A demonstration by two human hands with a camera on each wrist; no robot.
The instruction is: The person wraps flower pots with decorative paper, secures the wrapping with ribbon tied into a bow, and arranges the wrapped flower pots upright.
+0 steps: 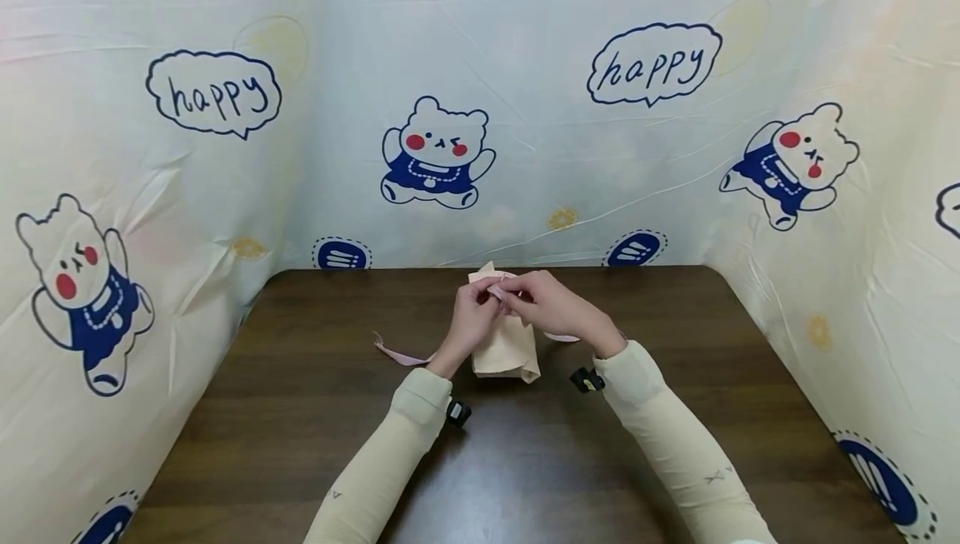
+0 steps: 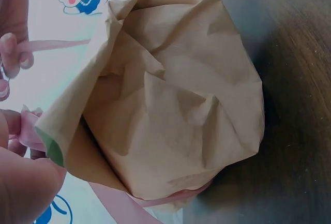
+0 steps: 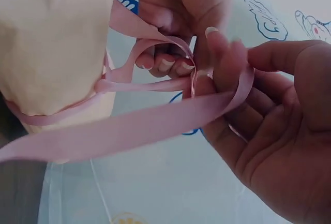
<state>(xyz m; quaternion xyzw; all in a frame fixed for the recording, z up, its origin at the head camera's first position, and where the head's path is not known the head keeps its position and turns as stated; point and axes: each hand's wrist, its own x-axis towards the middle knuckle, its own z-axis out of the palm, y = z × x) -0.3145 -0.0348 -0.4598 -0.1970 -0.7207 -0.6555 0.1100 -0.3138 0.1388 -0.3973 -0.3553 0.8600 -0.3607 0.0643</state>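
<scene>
A package in tan paper (image 1: 506, 352) stands on the table, its top folds creased in the left wrist view. Pink ribbon (image 3: 111, 133) runs round it, with loops and a small knot at its side in the right wrist view. My left hand (image 1: 474, 316) pinches a gathered piece of ribbon (image 2: 32, 131) beside the paper's edge. Opposite it, my right hand (image 1: 553, 298) holds another stretch of ribbon, which passes over its fingers. Both hands meet close together over the package. A small green patch (image 2: 50, 145) shows at the paper's edge.
The dark wooden table (image 1: 300, 427) spreads around the package. One ribbon tail (image 1: 401, 356) lies to the left, another (image 1: 562, 337) pokes out at the right. A printed curtain (image 1: 525, 194) hangs close behind the far edge and at both sides.
</scene>
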